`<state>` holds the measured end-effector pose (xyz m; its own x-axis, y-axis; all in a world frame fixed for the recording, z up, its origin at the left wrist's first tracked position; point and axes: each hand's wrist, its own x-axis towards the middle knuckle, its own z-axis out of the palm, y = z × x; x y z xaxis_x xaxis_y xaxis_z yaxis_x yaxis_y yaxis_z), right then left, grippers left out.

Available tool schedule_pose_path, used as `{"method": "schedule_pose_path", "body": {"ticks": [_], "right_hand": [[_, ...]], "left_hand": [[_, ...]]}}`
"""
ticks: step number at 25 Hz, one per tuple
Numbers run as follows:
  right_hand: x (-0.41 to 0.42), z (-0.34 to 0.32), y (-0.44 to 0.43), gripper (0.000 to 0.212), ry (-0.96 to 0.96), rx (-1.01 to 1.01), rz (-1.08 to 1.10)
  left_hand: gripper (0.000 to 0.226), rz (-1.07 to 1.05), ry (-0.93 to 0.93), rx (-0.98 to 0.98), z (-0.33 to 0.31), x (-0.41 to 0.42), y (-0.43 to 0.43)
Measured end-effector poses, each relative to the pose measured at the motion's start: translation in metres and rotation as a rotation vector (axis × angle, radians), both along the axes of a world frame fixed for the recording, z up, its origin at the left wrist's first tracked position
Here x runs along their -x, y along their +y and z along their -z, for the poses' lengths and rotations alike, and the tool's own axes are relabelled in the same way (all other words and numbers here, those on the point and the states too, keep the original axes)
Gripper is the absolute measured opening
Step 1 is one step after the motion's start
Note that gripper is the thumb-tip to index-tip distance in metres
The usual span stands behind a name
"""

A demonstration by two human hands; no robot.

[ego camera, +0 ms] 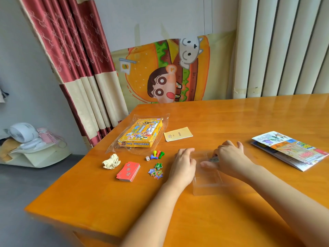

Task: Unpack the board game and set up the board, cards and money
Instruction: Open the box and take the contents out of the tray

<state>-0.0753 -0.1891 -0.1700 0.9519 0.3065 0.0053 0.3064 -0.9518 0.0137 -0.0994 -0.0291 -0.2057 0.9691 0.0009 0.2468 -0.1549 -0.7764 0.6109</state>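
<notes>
The table (231, 122) was glossy orange wood, set against a wall with a red-and-cream curtain (80, 59), a cartoon burger hanging (160, 72) and pale vertical blinds (284, 47); a white fan (23, 133) sat on a heap on the floor to the left. Far back on the left of the table the yellow game box (140, 133) lay on a clear plastic bag (114, 147), with a pale yellow slip (178, 134) just to its right. In front of the box stood a cluster of coloured pawns (157, 154) with a white die (147, 158) beside them. Nearer the person lay a small pile of star tokens (156, 171). To their left were a red card deck (128, 171) and a crumpled paper ball (111, 161). The folded board (288, 150) lay well apart at the right, partly unfolded with printed panels showing. Between the hands sat a clear plastic tray (207, 182), hard to make out against the wood. The left hand (183, 164) rested on the tray's left edge, its fingers fairly straight and gripping nothing. The right hand (229, 157) reached over the tray's far right corner with its fingers curled round a small printed stack (214, 157), thumb stretched out low toward the left hand. The stack was mostly hidden by the fingers, so whether it was money or cards could not be told.
</notes>
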Motion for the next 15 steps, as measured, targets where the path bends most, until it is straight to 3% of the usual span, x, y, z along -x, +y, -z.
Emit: {"method": "schedule_pose_path", "body": {"ticks": [8,15], "right_hand": [[0.002,-0.014,-0.001,0.079,0.141,0.003,0.001],[-0.002,-0.029,-0.014,0.074,0.253,-0.123,-0.085]], "left_hand": [[0.04,0.005,-0.012,-0.004,0.001,0.004,-0.003],[0.039,-0.004,-0.017,0.013,-0.001,0.005,-0.003]]}}
